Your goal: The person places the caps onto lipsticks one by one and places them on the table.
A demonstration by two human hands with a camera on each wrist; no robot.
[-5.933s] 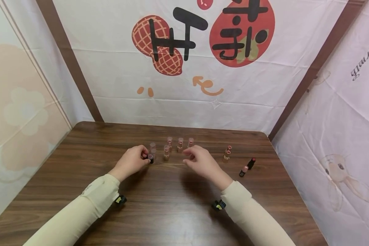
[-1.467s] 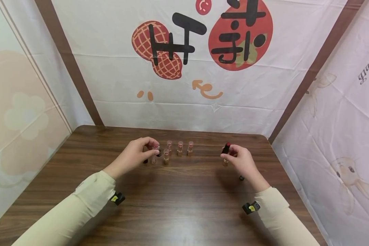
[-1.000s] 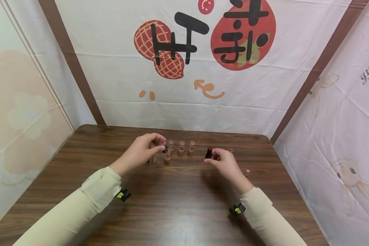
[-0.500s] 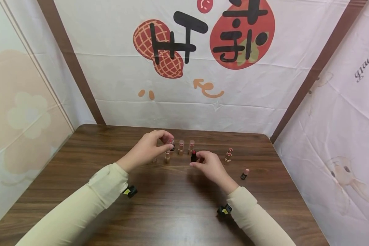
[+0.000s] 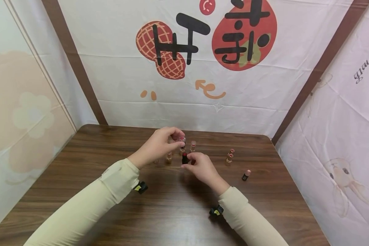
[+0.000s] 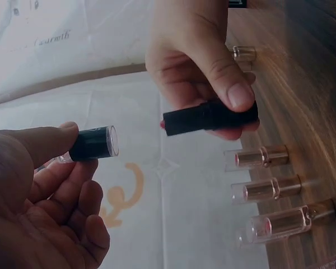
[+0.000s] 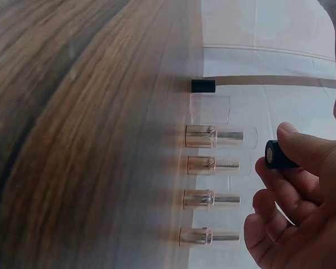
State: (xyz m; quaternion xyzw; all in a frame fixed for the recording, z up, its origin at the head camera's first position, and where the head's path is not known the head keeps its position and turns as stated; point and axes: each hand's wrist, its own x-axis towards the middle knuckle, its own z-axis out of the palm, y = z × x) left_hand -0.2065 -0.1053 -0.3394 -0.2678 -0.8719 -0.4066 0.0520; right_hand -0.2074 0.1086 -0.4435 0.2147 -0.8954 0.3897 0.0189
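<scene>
My left hand (image 5: pixel 163 143) pinches a lipstick cap (image 6: pixel 94 144), black with a clear end, between thumb and fingers. The cap's open end faces the right hand in the left wrist view. My right hand (image 5: pixel 204 171) grips an uncapped black lipstick (image 6: pixel 199 117) by its base, its red tip pointing up in the head view. A small gap separates tip and cap. Both are raised in front of several gold lipsticks with clear caps, among them a gold lipstick (image 7: pixel 213 136) standing upright on the table.
To the right stand two uncapped gold lipsticks (image 5: pixel 230 158) and a black lipstick (image 5: pixel 246 175) with a pink tip. A black cap (image 7: pixel 203 86) and a clear cap (image 7: pixel 213 106) stand at the left end of the row. A printed cloth (image 5: pixel 184 112) hangs behind the table.
My right hand has picked up the black lipstick from the right side and carried it left. My left hand has lifted the cap and moved right, so the hands are now close together.
</scene>
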